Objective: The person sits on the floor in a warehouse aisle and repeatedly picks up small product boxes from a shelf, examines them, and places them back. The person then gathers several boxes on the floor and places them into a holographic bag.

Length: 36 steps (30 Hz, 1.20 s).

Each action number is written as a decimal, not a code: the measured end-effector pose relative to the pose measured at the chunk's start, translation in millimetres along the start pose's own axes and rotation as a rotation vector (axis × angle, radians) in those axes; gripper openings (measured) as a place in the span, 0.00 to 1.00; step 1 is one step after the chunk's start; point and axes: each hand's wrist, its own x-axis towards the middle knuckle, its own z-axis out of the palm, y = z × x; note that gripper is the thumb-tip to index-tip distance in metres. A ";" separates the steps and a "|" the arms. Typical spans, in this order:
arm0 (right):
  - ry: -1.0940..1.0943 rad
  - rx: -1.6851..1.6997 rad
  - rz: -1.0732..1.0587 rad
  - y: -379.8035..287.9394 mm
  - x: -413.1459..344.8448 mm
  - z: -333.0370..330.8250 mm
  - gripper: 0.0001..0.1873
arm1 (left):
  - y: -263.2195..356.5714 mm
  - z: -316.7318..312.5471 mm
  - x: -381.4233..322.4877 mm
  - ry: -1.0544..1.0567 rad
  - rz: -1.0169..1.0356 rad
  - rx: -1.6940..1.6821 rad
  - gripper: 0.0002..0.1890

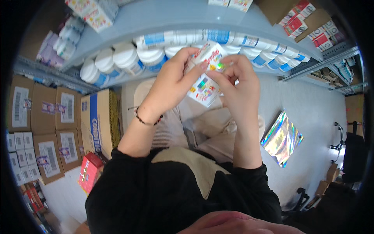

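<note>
My left hand (178, 79), with a beaded bracelet at the wrist, grips a white printed carton (204, 87) above my lap, its thumb across the carton's face. The carton bears red lettering, colourful pictures and a shiny holographic patch. At the carton's right edge is my right hand (238, 76), its fingers bent, thumb and fingertips near a second small shiny spot on the carton. Whether the right fingers pinch something there cannot be made out. Behind both hands, white tubs (150, 57) with blue labels line the lower shelf.
A grey metal shelf (175, 17) crosses the front, bearing cartons. On the left stand stacked cardboard boxes (43, 111), a long box (96, 117) and a red box (89, 172). A holographic silver pouch (283, 139) lies on the floor at right, near a black chair (355, 155).
</note>
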 end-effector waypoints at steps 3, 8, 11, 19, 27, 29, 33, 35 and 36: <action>0.152 0.018 -0.085 10.7 20.9 -17.4 0.19 | 7.9 -6.5 27.3 0.018 0.254 0.178 0.21; 0.257 -0.070 -0.486 15.4 76.3 -36.5 0.35 | 79.5 -27.5 114.4 -0.146 0.726 0.715 0.21; 0.211 0.151 -0.415 23.9 120.9 -34.1 0.36 | 87.9 -22.8 177.4 -0.269 0.772 0.836 0.24; 0.150 0.014 -0.299 76.0 197.0 -35.8 0.46 | -10.4 -8.4 217.0 0.328 0.510 0.346 0.55; -0.424 0.218 -0.189 81.5 253.4 -79.0 0.52 | 7.5 14.3 217.3 -0.075 0.113 -0.050 0.37; -0.499 0.391 -0.152 80.2 253.1 -80.1 0.48 | 3.9 17.8 217.9 -0.007 0.140 0.019 0.38; -0.539 0.462 -0.120 79.9 254.3 -82.3 0.45 | 2.4 26.2 220.2 0.088 0.184 0.190 0.41; -0.498 0.421 -0.131 76.1 251.4 -83.3 0.47 | 2.6 25.7 223.3 0.103 0.185 0.289 0.47; -0.474 0.399 -0.142 73.6 250.9 -83.5 0.49 | 2.7 25.7 225.6 0.105 0.178 0.217 0.51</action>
